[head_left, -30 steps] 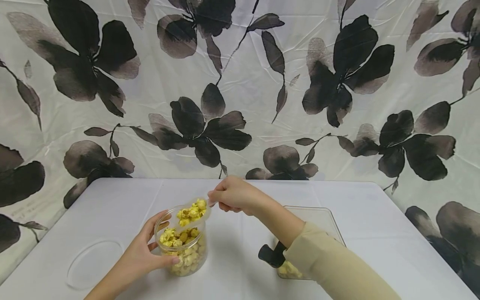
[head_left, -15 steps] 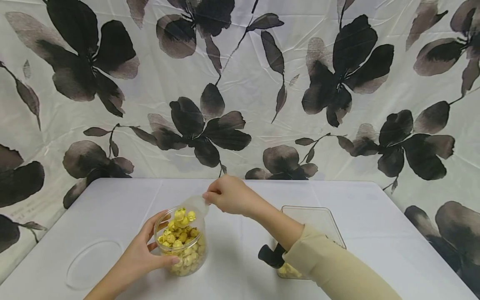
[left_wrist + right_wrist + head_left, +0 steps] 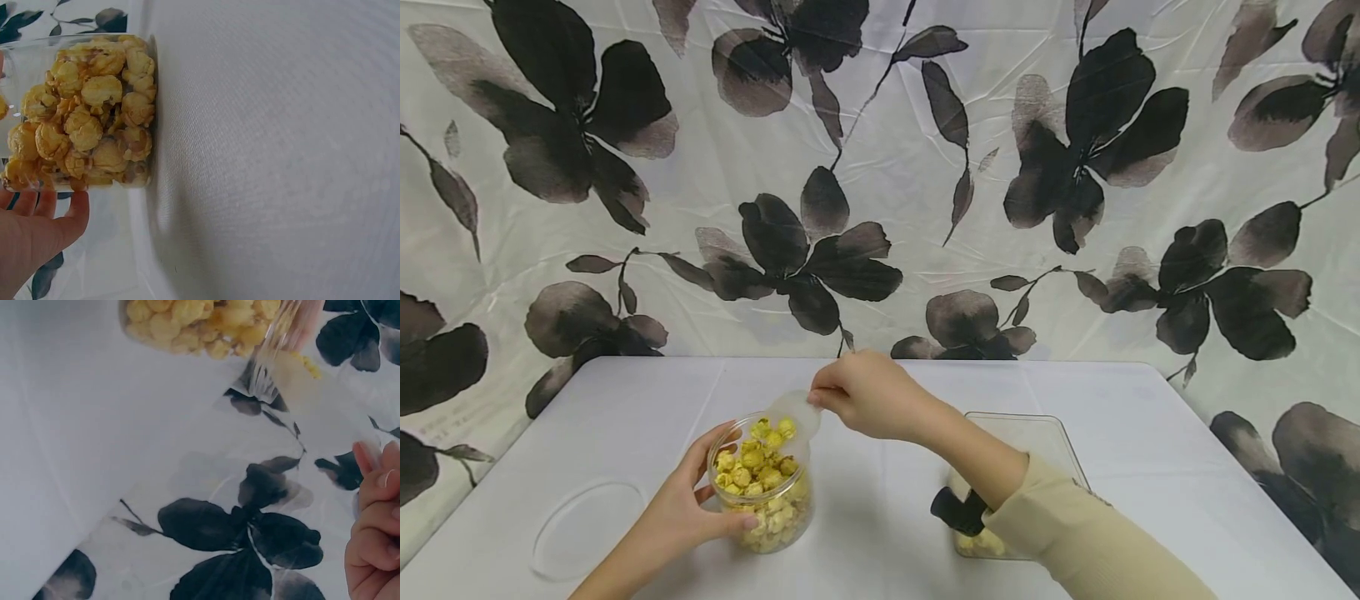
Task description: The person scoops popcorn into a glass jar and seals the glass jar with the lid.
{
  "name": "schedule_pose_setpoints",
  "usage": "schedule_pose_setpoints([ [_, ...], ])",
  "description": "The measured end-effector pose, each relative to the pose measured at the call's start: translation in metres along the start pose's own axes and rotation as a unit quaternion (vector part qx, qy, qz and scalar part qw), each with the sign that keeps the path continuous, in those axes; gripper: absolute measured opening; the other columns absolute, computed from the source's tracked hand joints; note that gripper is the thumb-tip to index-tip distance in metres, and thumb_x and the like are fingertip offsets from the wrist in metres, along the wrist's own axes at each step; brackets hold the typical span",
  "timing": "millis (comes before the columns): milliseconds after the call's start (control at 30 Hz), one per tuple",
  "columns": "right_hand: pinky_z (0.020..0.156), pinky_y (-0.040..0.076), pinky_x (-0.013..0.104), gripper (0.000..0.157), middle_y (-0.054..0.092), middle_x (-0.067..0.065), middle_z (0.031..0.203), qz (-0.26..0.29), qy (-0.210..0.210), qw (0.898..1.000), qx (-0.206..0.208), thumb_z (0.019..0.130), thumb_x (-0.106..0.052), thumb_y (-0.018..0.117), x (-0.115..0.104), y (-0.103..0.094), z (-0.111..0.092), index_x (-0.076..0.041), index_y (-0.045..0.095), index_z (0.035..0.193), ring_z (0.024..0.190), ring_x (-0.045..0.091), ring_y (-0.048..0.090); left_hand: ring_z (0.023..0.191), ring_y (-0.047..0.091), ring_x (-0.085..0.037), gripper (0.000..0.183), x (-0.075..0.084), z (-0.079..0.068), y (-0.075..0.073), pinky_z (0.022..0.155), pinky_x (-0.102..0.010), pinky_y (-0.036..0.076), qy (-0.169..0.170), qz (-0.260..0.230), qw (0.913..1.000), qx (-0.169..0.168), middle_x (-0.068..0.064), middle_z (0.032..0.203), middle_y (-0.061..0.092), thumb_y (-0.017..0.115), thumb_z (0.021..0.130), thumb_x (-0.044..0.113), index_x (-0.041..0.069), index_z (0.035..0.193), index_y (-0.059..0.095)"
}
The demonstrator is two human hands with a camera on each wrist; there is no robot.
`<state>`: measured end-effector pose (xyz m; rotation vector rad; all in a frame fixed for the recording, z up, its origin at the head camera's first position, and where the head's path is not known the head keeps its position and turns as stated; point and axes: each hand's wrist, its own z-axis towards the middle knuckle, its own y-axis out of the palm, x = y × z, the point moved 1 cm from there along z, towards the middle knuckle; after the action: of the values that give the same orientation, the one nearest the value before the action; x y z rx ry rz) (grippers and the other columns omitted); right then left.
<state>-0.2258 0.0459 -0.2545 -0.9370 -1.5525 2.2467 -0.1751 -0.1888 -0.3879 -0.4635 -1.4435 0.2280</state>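
My left hand [image 3: 696,492] grips the side of a clear round jar [image 3: 786,525], thumb in front and fingers behind. Yellow popcorn [image 3: 756,475] fills the jar close to its rim; the left wrist view shows popcorn [image 3: 84,128] packed behind the clear wall. With thumb and fingers my right hand [image 3: 872,396] pinches the edge of a small translucent scoop [image 3: 796,408], tilted over the jar's far right rim. A few pieces lie at the scoop's lower edge. In the right wrist view, the right fingers [image 3: 375,512] are curled at the frame's edge.
A clear round lid [image 3: 589,530] lies flat on the white table [image 3: 865,517] at the left. On the right, a clear rectangular box [image 3: 1026,429] with popcorn at its near end is partly covered by the right forearm. A floral cloth [image 3: 925,167] hangs behind.
The scoop, full of popcorn a second ago, has tipped toward the jar, and its popcorn has slid down into the jar. The right hand shifted slightly; the left hand and jar stay put.
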Motion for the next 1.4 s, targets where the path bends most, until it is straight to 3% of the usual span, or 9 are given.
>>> schedule_pose_setpoints([
  [333,0.05,0.036,0.019,0.013,0.057,-0.006,0.065,-0.09,-0.051,0.994,0.024,0.091,-0.015,0.061,-0.003,0.001,-0.005,-0.011,0.069,0.083,0.054,0.008,0.046,0.134,0.023,-0.041,0.103,-0.001,-0.001,0.0,0.094,-0.065,0.031,0.005,0.002,1.0,0.004,-0.02,0.147,0.027,0.083,0.068,0.018,0.013,0.147,0.017],
  [500,0.05,0.036,0.019,0.014,0.054,-0.006,0.062,-0.092,-0.039,0.994,0.034,0.092,-0.016,0.06,-0.002,0.001,-0.005,-0.011,0.067,0.081,0.054,0.009,0.045,0.134,0.022,-0.041,0.102,0.0,-0.001,0.0,0.094,-0.066,0.031,0.01,-0.003,0.9999,0.002,-0.02,0.147,0.028,0.083,0.069,0.018,0.014,0.147,0.017],
  [733,0.056,0.04,0.021,0.013,0.057,-0.004,0.065,-0.042,-0.007,0.998,0.055,0.091,-0.013,0.06,0.003,-0.006,-0.007,-0.008,0.07,0.085,0.055,0.008,0.045,0.134,0.022,-0.04,0.102,-0.001,-0.002,0.0,0.093,-0.066,0.032,0.012,-0.001,0.9999,0.009,-0.018,0.148,0.026,0.084,0.067,0.02,0.012,0.146,0.019],
  [933,0.052,0.033,0.021,0.018,0.051,-0.004,0.06,0.029,0.052,0.996,0.069,0.093,-0.014,0.057,0.009,-0.019,-0.013,-0.008,0.068,0.081,0.05,0.007,0.035,0.135,0.019,-0.042,0.103,0.0,-0.002,0.0,0.093,-0.066,0.032,0.008,0.001,1.0,0.006,-0.017,0.15,0.023,0.084,0.067,0.021,0.013,0.146,0.019],
  [1100,0.051,0.032,0.024,0.019,0.056,-0.002,0.06,0.102,0.114,0.986,0.07,0.094,-0.015,0.055,0.017,-0.031,-0.02,-0.007,0.071,0.09,0.047,0.009,0.033,0.135,0.019,-0.041,0.103,0.001,-0.002,0.0,0.093,-0.067,0.03,0.002,0.002,1.0,0.005,-0.016,0.15,0.024,0.084,0.067,0.021,0.013,0.146,0.019],
  [1267,0.063,0.039,0.029,0.021,0.045,0.0,0.051,0.157,0.147,0.974,0.065,0.096,-0.015,0.053,0.025,-0.039,-0.027,-0.005,0.07,0.089,0.05,0.012,0.038,0.135,0.019,-0.041,0.103,0.0,-0.001,0.0,0.093,-0.067,0.03,0.002,0.005,1.0,0.005,-0.016,0.149,0.025,0.084,0.067,0.02,0.014,0.146,0.018],
  [1400,0.058,0.033,0.03,0.022,0.04,0.001,0.05,0.186,0.163,0.967,0.061,0.096,-0.015,0.052,0.03,-0.044,-0.033,-0.004,0.068,0.087,0.048,0.014,0.031,0.135,0.018,-0.041,0.103,0.0,-0.001,0.0,0.093,-0.067,0.03,0.002,0.007,1.0,0.003,-0.017,0.149,0.025,0.083,0.068,0.019,0.014,0.147,0.017],
])
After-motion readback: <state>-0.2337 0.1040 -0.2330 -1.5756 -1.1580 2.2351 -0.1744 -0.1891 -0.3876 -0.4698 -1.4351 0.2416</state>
